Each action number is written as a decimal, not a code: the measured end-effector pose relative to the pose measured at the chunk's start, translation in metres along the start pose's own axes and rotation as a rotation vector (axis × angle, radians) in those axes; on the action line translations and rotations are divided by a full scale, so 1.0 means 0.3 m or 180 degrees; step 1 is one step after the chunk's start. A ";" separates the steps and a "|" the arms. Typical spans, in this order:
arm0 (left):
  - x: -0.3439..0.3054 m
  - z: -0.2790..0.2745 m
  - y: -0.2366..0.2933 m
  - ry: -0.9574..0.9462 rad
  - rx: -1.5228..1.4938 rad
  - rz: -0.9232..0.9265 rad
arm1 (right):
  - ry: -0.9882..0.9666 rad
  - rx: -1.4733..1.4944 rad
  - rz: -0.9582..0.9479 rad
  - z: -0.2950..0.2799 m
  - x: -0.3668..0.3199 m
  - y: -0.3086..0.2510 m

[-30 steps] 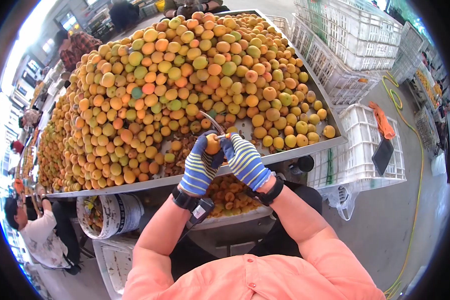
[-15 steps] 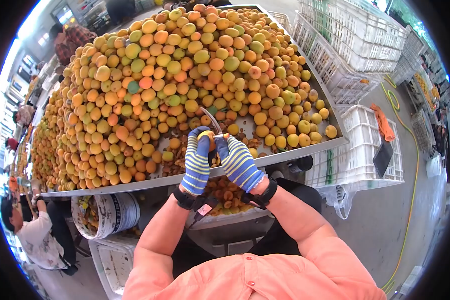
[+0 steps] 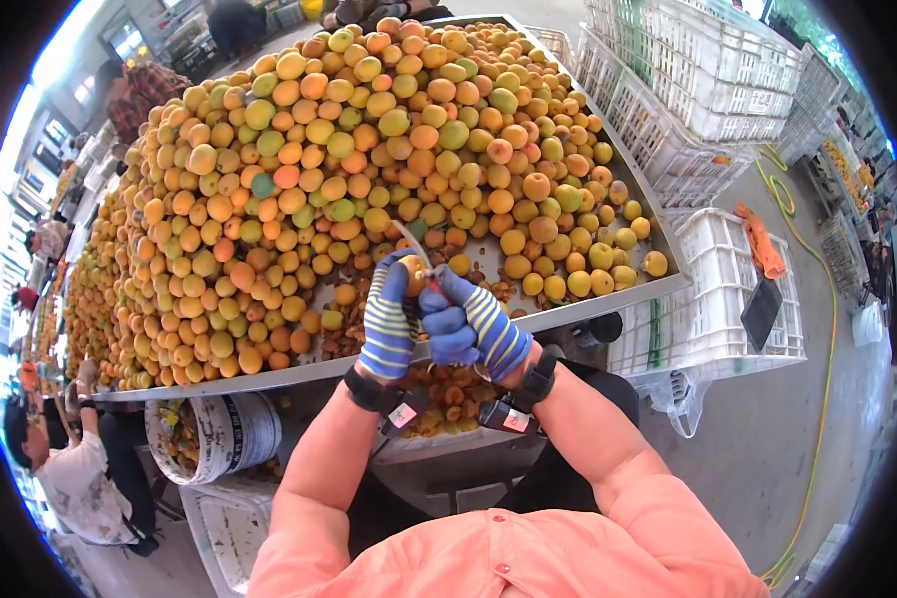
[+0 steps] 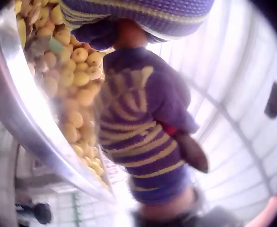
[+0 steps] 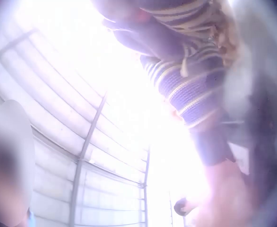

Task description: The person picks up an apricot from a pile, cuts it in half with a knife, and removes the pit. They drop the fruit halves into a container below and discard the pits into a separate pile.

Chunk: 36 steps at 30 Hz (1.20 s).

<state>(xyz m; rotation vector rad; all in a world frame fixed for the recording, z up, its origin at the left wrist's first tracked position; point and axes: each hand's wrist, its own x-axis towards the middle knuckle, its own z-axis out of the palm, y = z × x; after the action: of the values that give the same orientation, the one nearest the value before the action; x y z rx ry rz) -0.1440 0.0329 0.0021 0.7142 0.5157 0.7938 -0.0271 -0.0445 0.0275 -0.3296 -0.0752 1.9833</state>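
Note:
Both hands wear blue-and-yellow striped gloves above the metal tray's near edge [image 3: 558,316]. My left hand [image 3: 389,314] holds an orange-yellow fruit [image 3: 413,275], also visible between the gloves in the left wrist view [image 4: 131,34]. Curled round a knife, my right hand [image 3: 465,324] sits against the fruit's right side. The curved blade [image 3: 409,240] points up and left across the top of the fruit. From the right glove [image 4: 138,123] sticks the knife's dark handle end [image 4: 193,151]. Glare washes out much of the right wrist view; the fruit's cut is not discernible.
A large heap of fruit [image 3: 299,149] fills much of the tray. Below the hands lies a container of split fruit [image 3: 448,399]. A white bucket [image 3: 239,436] stands left; white crates [image 3: 708,299] stand right. Another person [image 3: 90,468] sits at far left.
My right hand has turned, so its curled fingers now show towards the head camera. The blade has shifted slightly left along with the fruit, which the left hand still holds.

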 end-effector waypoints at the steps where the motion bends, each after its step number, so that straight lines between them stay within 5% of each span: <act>1: 0.030 -0.066 -0.014 -0.0475 -0.0768 -0.0587 | -0.0170 -0.0390 0.0016 0.021 -0.006 0.013; 2: 0.045 -0.082 0.002 -0.0822 -0.1435 -0.1279 | -0.0191 -0.0718 -0.0073 0.037 -0.014 0.015; 4: 0.048 -0.085 -0.017 0.0090 -0.1208 -0.0580 | 0.0347 -0.1063 -0.0488 0.025 -0.017 0.009; 10: 0.046 -0.085 0.002 -0.0066 -0.1326 -0.0499 | 0.1412 -0.3167 -0.1269 -0.034 0.016 0.028; 13: 0.048 -0.087 0.004 0.0002 -0.1330 -0.0396 | 0.1455 -0.4447 -0.2359 -0.128 0.050 0.061; 16: 0.041 -0.073 0.022 0.0046 -0.1095 -0.0320 | 0.1746 -0.5154 -0.2551 -0.103 0.038 0.066; 20: 0.045 -0.090 0.036 -0.0563 -0.0405 -0.0192 | 0.2210 -0.6172 -0.2532 -0.057 0.012 0.078; 23: 0.083 -0.109 0.042 -0.0341 0.1245 0.0441 | 0.2289 -0.6188 -0.2245 -0.042 0.001 0.067; 27: 0.048 -0.056 0.036 -0.0547 -0.0313 -0.0164 | 0.2443 -0.6067 -0.2378 -0.027 0.010 0.051; 31: 0.039 -0.017 0.033 -0.0472 -0.0859 -0.0751 | 0.2622 -0.6272 -0.2389 -0.036 0.014 0.053; 36: 0.059 -0.040 0.054 -0.0434 0.0964 0.0245 | 0.2529 -0.6674 -0.1950 -0.034 -0.003 0.039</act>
<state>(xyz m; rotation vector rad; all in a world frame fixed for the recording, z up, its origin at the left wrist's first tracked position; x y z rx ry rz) -0.1487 0.0592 0.0036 1.0664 0.4919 0.7398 -0.0343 -0.0513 0.0157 -1.9859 -1.4990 0.3483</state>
